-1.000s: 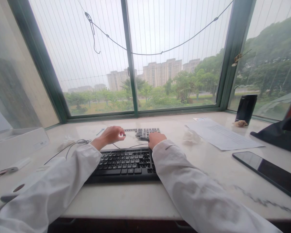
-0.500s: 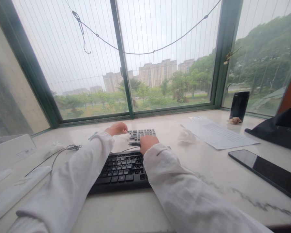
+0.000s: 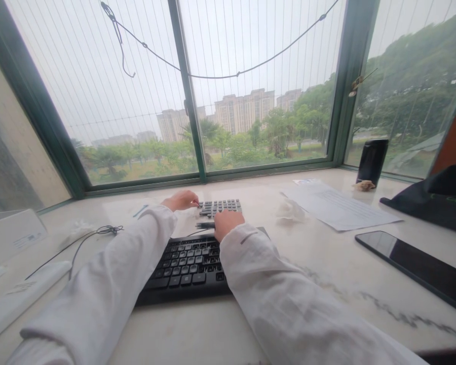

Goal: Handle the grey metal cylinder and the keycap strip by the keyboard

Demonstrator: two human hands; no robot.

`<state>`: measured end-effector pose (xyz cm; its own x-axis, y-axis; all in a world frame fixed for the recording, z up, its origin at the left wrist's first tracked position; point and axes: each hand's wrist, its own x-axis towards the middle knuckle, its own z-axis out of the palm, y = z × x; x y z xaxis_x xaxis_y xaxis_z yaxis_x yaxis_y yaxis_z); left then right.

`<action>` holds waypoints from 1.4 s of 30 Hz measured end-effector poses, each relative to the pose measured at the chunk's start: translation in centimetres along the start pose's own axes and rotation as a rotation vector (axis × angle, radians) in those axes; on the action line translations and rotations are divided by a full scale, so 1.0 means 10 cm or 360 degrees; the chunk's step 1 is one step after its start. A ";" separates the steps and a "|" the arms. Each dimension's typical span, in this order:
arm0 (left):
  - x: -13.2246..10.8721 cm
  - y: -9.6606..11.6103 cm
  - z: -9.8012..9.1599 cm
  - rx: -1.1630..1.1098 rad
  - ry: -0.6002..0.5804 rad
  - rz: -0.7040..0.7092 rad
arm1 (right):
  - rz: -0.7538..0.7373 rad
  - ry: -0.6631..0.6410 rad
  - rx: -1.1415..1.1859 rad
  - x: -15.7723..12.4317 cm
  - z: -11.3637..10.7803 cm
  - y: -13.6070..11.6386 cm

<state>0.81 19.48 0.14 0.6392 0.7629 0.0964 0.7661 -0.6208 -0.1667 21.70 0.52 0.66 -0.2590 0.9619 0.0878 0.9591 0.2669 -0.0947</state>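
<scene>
White sleeves filled the near view; black keyboard lay between the forearms on the marble sill. Right hand sat curled just past the keyboard's far edge, over a small dark piece; fingers hidden, so I couldn't tell if it gripped that piece. Left hand was at the left end of the keypad, fingertips drawn together in a pinch at its corner; what sat in the pinch was too small to make out. Keypad lay flat, just beyond the keyboard, touching or nearly so. Cable off to the left, phone and paper well apart on the right. Risk, as I judged it: a pull from the pinch could skid the loose keypad across the smooth sill, or a sleeve could drag the keyboard. Versus a second ago: left hand had moved further out and right, from the cable side to the keypad corner; right hand barely shifted.
</scene>
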 end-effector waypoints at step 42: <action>-1.61 1.04 -0.50 -0.0863 0.0132 0.0337 | -0.0022 0.0305 0.2859 0.15 0.12 -0.41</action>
<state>-1.21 -0.19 1.79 0.7686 0.6090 0.1960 0.5321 -0.7785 0.3328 17.30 0.92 -0.02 -0.1250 0.9745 0.1863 -0.3569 0.1310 -0.9249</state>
